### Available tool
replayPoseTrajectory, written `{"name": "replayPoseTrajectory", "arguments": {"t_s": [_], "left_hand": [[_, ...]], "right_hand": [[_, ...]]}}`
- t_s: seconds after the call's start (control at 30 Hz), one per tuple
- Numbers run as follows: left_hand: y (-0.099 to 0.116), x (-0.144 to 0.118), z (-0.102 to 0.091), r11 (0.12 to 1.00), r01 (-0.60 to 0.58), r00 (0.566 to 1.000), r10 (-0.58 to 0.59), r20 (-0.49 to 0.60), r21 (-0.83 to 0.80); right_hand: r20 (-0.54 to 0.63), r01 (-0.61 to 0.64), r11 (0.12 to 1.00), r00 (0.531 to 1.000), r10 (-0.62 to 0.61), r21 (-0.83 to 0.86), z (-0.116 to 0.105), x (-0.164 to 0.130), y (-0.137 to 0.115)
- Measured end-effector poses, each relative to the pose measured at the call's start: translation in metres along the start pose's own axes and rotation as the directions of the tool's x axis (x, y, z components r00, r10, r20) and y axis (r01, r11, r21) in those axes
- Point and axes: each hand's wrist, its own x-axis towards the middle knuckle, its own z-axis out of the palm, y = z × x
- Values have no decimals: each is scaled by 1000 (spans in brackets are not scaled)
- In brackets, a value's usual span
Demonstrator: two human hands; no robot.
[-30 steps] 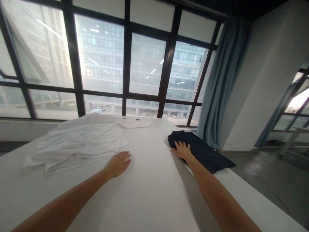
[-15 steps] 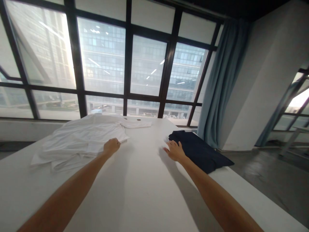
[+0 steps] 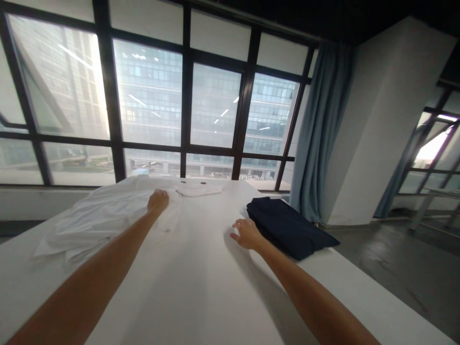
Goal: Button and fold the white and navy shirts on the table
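Head view looks along a white bench (image 3: 201, 287) toward a wall of windows (image 3: 151, 105). Left hand (image 3: 157, 201) is curled shut, knuckles up, resting on the rumpled white garment (image 3: 100, 218) spread over the bench's far left part; whether it pinches the cloth cannot be told. Right hand (image 3: 245, 233) is open, fingers spread, palm down over the bare bench top, just beside the near edge of a folded dark navy garment (image 3: 287, 227) lying at the bench's right side. A blue curtain (image 3: 319, 129) hangs behind it.
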Motion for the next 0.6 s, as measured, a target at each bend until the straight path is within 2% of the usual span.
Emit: {"name": "replayPoseTrajectory", "arguments": {"t_s": [0.07,0.1,0.17,0.2,0.27,0.33,0.4,0.5,0.53,0.6], "left_hand": [[18,9,-32,998,51,990,-54,-132,-23],[26,10,-47,997,23,975,-40,-220,-78],[37,5,-74,977,-125,958,73,-279,-171],[38,-1,-83,947,-196,962,137,-235,-252],[35,-17,-93,847,-250,961,275,-15,-469],[29,-36,-94,745,-161,890,392,231,-647],[26,-55,-92,700,-86,793,478,377,-709],[26,-79,-102,648,-85,687,588,427,-757],[25,-84,-110,620,-89,681,609,407,-780],[18,-91,-133,570,-101,738,593,323,-815]], "right_hand": [[-36,-6,1000,999,7,19,1,3,4],[-54,-11,999,998,13,30,1,4,6],[-73,-24,998,997,28,50,2,7,6],[-72,-29,998,997,33,56,3,9,5],[-48,-32,998,998,35,62,6,13,1],[-14,-29,997,999,30,75,10,19,-7],[13,-20,993,1000,19,113,16,28,-20],[23,25,980,999,-30,197,27,50,-47],[16,42,974,999,-46,222,31,60,-57],[-10,66,962,998,-66,264,37,80,-79]]}}
